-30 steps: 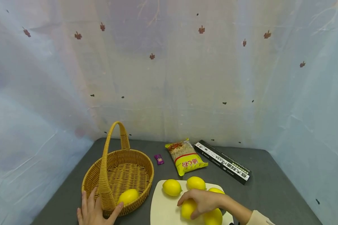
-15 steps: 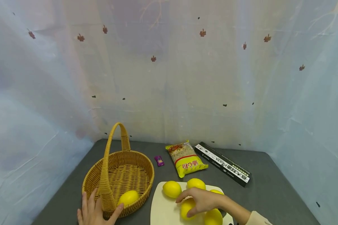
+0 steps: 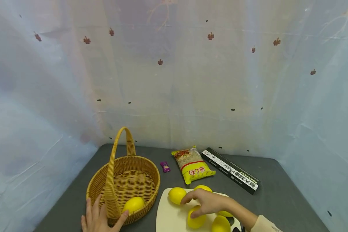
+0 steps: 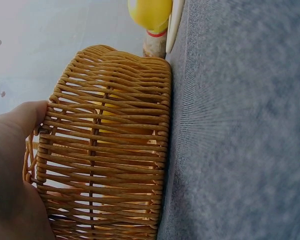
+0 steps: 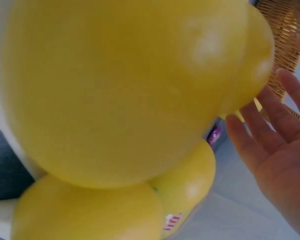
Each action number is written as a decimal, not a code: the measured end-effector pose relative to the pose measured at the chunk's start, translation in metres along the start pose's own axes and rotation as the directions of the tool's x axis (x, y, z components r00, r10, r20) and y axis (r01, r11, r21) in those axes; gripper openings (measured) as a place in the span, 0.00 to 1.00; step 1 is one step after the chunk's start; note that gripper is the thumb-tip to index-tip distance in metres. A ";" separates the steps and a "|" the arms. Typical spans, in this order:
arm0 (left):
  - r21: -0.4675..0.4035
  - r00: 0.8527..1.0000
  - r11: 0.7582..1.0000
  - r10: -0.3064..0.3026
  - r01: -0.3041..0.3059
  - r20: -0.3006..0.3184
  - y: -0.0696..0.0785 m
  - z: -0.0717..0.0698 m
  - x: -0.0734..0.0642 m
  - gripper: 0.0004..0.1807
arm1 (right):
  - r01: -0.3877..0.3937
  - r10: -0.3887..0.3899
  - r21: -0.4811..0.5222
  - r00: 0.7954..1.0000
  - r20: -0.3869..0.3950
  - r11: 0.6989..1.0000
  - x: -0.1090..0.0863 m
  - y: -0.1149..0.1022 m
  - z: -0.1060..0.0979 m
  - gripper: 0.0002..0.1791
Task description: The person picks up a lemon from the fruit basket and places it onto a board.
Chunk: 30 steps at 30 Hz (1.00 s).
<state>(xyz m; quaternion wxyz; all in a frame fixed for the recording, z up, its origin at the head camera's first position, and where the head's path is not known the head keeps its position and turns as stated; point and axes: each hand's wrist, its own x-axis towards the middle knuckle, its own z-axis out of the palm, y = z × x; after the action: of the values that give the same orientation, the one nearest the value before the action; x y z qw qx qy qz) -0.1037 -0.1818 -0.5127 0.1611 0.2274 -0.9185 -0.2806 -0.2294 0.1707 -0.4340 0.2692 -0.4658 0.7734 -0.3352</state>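
A handled wicker basket (image 3: 133, 182) stands on the left with one lemon (image 3: 134, 204) inside. My left hand (image 3: 100, 217) rests on its near rim, fingers spread on both sides of the handle base. The left wrist view shows that thumb (image 4: 32, 115) on the rim. On the right, my right hand (image 3: 207, 201) reaches over a pale cutting board (image 3: 168, 216). Its fingers are spread loosely above a lemon (image 3: 196, 221) on the board, thumb overlapping it. In the right wrist view the hand (image 5: 285, 160) shows extended fingers beside large, close lemons.
More lemons lie around that hand: one at the board's far left (image 3: 176, 195), one behind the hand (image 3: 203, 187), one nearer me (image 3: 221, 225). Farther back are a purple-wrapped candy (image 3: 165, 166), a yellow pasta bag (image 3: 192, 166) and a long black pasta box (image 3: 230, 170).
My right hand's fingers have spread away from the lemon they were around; that lemon stays on the board. My left hand keeps its place on the basket. The head view has shifted slightly.
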 end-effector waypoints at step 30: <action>-0.018 1.000 1.000 0.002 -0.002 0.016 0.002 -0.002 0.000 0.57 | 0.157 -0.159 0.077 0.987 0.028 0.985 0.104 -0.045 -0.037 0.22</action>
<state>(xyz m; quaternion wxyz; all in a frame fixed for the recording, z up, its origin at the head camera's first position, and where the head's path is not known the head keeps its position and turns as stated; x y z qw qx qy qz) -0.1034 -0.1811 -0.5102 0.1560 0.2225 -0.9174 -0.2906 -0.2756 0.0719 -0.3866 0.2722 -0.5209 0.7163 -0.3761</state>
